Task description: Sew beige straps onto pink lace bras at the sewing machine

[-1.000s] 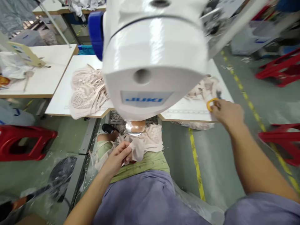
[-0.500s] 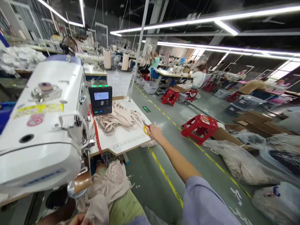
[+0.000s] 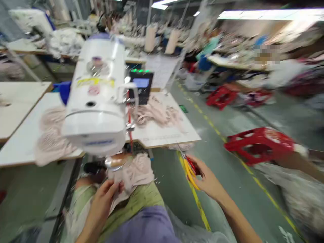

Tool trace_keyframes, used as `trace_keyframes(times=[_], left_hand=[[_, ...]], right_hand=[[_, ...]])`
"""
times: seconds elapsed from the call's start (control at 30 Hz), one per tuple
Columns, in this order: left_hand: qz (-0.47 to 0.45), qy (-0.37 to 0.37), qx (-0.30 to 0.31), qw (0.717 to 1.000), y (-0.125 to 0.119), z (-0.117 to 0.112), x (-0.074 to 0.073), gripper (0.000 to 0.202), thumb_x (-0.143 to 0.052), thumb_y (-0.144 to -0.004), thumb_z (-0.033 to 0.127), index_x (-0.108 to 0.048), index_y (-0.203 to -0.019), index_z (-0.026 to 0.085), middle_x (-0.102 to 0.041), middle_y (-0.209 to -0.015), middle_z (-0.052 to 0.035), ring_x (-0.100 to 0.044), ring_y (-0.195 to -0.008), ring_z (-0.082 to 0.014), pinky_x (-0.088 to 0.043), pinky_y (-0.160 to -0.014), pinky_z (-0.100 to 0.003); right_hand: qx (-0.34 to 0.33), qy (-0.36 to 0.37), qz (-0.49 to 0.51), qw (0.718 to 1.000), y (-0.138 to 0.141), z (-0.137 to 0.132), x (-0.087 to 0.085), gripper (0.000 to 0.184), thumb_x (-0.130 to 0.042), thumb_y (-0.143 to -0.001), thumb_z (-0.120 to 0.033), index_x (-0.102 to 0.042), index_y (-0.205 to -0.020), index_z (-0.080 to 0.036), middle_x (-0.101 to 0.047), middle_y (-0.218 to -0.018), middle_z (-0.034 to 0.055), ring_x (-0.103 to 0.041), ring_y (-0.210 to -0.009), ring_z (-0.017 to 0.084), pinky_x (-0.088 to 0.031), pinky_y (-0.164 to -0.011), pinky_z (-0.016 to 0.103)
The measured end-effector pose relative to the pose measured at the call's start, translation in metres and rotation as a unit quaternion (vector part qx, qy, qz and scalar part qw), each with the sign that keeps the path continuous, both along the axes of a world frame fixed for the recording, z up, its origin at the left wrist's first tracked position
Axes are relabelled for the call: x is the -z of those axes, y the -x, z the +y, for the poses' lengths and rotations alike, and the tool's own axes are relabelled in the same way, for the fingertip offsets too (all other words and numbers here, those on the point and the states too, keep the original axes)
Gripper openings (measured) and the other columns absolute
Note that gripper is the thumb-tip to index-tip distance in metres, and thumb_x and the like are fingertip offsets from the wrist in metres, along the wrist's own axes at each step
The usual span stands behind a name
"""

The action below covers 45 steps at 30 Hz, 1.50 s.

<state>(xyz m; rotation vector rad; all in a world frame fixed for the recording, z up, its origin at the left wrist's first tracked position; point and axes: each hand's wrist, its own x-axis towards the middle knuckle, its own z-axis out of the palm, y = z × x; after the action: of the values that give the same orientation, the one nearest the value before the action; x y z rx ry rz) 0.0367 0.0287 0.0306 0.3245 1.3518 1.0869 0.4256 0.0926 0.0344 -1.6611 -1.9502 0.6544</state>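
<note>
My right hand [image 3: 205,177] is closed on a pair of scissors [image 3: 190,170] with red and yellow handles, held over the floor right of my lap, blades pointing up and left. My left hand [image 3: 108,193] pinches a beige lace-like fabric piece [image 3: 135,173] draped over my lap. That fabric lies below the head of a white sewing machine [image 3: 97,101], close to its rounded brown-and-metal arm end [image 3: 117,161]. Beige straps [image 3: 154,113] are heaped on the white tabletop [image 3: 174,135]. Motion blurs the whole view.
More beige pieces [image 3: 52,135] lie on the table left of the machine. A control panel [image 3: 141,84] stands behind the straps. On the right, a red stool [image 3: 260,145] stands beyond a yellow floor line [image 3: 197,204], near plastic bags [image 3: 286,192]. Other people sit farther back.
My right hand has brought the scissors from the tabletop's right edge back toward my lap. The view has turned left and down, and my left hand now shows more fully with the fabric.
</note>
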Motion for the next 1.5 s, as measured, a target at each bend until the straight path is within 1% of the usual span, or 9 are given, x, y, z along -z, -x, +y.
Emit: trace_keyframes(times=[0.07, 0.17, 0.27, 0.37, 0.6, 0.83, 1.27, 1.4, 1.5], left_hand=[[-0.020, -0.014, -0.003, 1.000, -0.007, -0.001, -0.005, 0.050, -0.096, -0.050, 0.052, -0.072, -0.076, 0.017, -0.076, -0.078, -0.0034, -0.068, -0.074, -0.0143, -0.054, -0.074, -0.023], [-0.045, -0.016, 0.000, 0.999, -0.010, -0.009, -0.005, 0.043, -0.095, -0.058, 0.047, -0.072, -0.080, 0.017, -0.077, -0.081, -0.0036, -0.069, -0.076, -0.0136, -0.053, -0.077, -0.023], [-0.041, -0.029, 0.009, 0.999, -0.008, -0.018, -0.007, 0.038, -0.093, -0.063, 0.044, -0.074, -0.082, 0.017, -0.077, -0.080, -0.0025, -0.069, -0.078, -0.0135, -0.052, -0.077, -0.022], [-0.036, -0.042, 0.013, 0.998, -0.006, -0.021, -0.009, 0.036, -0.092, -0.065, 0.044, -0.076, -0.083, 0.018, -0.075, -0.078, -0.0007, -0.068, -0.074, -0.0120, -0.050, -0.071, -0.020], [-0.019, -0.057, 0.039, 0.997, 0.000, -0.023, 0.000, 0.030, -0.088, -0.073, 0.042, -0.078, -0.090, 0.019, -0.076, -0.084, -0.0019, -0.068, -0.078, -0.0131, -0.052, -0.071, -0.021], [0.019, -0.084, 0.064, 0.994, 0.001, -0.024, 0.006, 0.025, -0.083, -0.079, 0.041, -0.078, -0.092, 0.021, -0.075, -0.086, -0.0020, -0.067, -0.079, -0.0143, -0.054, -0.074, -0.024], [0.247, -0.195, 0.124, 0.941, -0.002, -0.017, 0.005, 0.011, -0.068, -0.091, 0.029, -0.075, -0.091, 0.021, -0.069, -0.091, -0.0040, -0.062, -0.087, -0.0171, -0.048, -0.079, -0.027], [0.252, -0.190, 0.125, 0.941, 0.001, -0.016, 0.002, 0.013, -0.069, -0.092, 0.032, -0.075, -0.090, 0.020, -0.067, -0.086, -0.0031, -0.060, -0.084, -0.0158, -0.047, -0.077, -0.026], [0.203, -0.164, 0.109, 0.959, 0.005, -0.015, 0.002, 0.016, -0.070, -0.091, 0.036, -0.075, -0.091, 0.020, -0.069, -0.088, -0.0029, -0.062, -0.085, -0.0156, -0.048, -0.078, -0.025]], right_hand=[[-0.089, 0.037, 0.008, 0.995, 0.037, -0.030, 0.002, 0.066, -0.067, -0.081, -0.029, -0.047, -0.144, -0.031, -0.060, -0.122, 0.0080, -0.064, -0.090, 0.022, -0.056, -0.075, 0.035], [-0.190, 0.056, 0.017, 0.980, 0.091, -0.053, 0.002, 0.072, -0.069, -0.076, -0.023, -0.050, -0.144, -0.033, -0.058, -0.123, 0.0079, -0.062, -0.106, 0.026, -0.055, -0.086, 0.038], [-0.254, 0.058, 0.049, 0.964, 0.129, -0.057, 0.001, 0.078, -0.071, -0.070, -0.020, -0.051, -0.145, -0.030, -0.057, -0.121, 0.0087, -0.060, -0.110, 0.027, -0.054, -0.091, 0.041], [-0.281, 0.057, 0.049, 0.957, 0.146, -0.052, 0.000, 0.079, -0.073, -0.066, -0.019, -0.053, -0.143, -0.028, -0.058, -0.119, 0.0090, -0.060, -0.104, 0.027, -0.054, -0.086, 0.041], [-0.288, 0.058, 0.051, 0.955, 0.157, -0.046, -0.001, 0.079, -0.075, -0.066, -0.019, -0.055, -0.142, -0.030, -0.058, -0.111, 0.0068, -0.059, -0.095, 0.024, -0.051, -0.079, 0.038], [-0.271, 0.098, 0.064, 0.955, 0.157, -0.040, 0.005, 0.076, -0.076, -0.068, -0.023, -0.057, -0.140, -0.032, -0.060, -0.113, 0.0054, -0.060, -0.097, 0.024, -0.051, -0.083, 0.040], [-0.205, 0.171, 0.113, 0.957, 0.188, -0.026, 0.021, 0.053, -0.083, -0.068, -0.035, -0.067, -0.117, -0.022, -0.059, -0.104, 0.0057, -0.060, -0.092, 0.024, -0.050, -0.080, 0.037], [-0.195, 0.190, 0.121, 0.955, 0.179, -0.023, 0.029, 0.053, -0.083, -0.067, -0.032, -0.067, -0.116, -0.021, -0.058, -0.103, 0.0054, -0.058, -0.089, 0.022, -0.049, -0.081, 0.038], [-0.188, 0.192, 0.142, 0.953, 0.173, -0.024, 0.030, 0.054, -0.081, -0.069, -0.032, -0.068, -0.121, -0.023, -0.058, -0.103, 0.0052, -0.057, -0.087, 0.021, -0.050, -0.081, 0.037]])
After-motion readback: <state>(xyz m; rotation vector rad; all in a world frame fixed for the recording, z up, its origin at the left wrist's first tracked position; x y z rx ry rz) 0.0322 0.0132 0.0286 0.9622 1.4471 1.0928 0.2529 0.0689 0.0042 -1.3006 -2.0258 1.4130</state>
